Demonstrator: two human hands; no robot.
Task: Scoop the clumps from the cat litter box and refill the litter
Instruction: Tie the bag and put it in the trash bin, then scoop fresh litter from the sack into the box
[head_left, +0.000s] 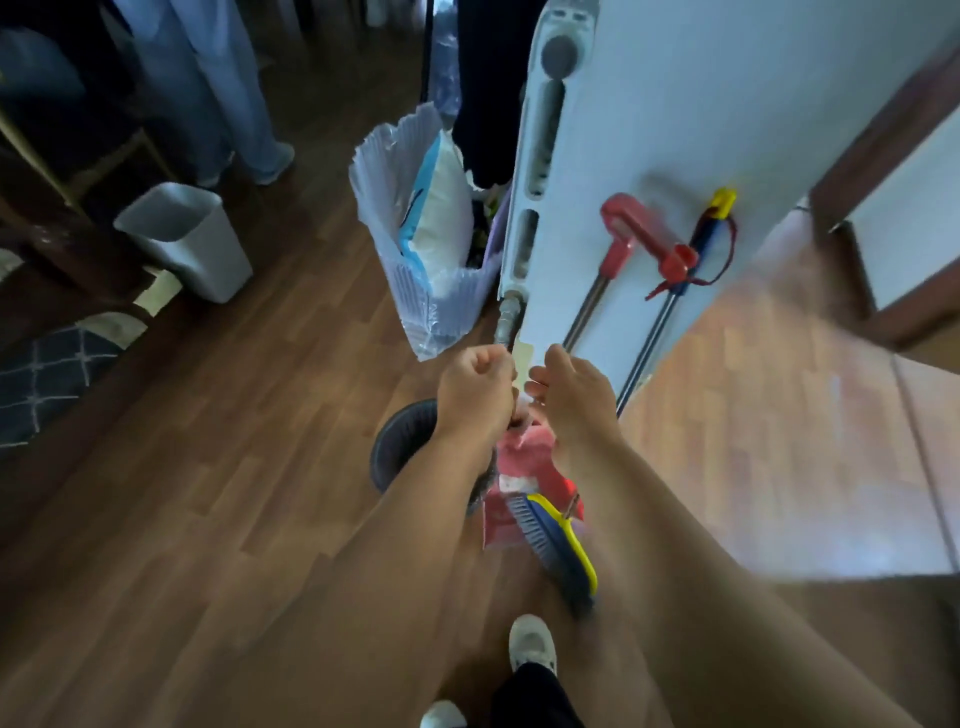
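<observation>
My left hand (475, 387) is curled into a fist and my right hand (569, 400) has its fingers bent inward; both grip the top of a pink-red plastic bag (519, 467) that hangs between them. The bag hangs beside a dark round bin (402, 441) on the wooden floor. What is inside the bag is hidden. Further back, a white ribbed sack (441, 306) holds a white and blue bag (434, 218), possibly litter. No litter box or scoop is in view. The frame is blurred.
A blue and yellow broom head (561, 548) lies below the bag. Red (628, 228) and yellow-tipped (719, 205) handles lean on the white wall next to a radiator (535, 156). A grey waste bin (187, 239) stands at the left. Someone's jeans-clad legs (208, 88) stand behind.
</observation>
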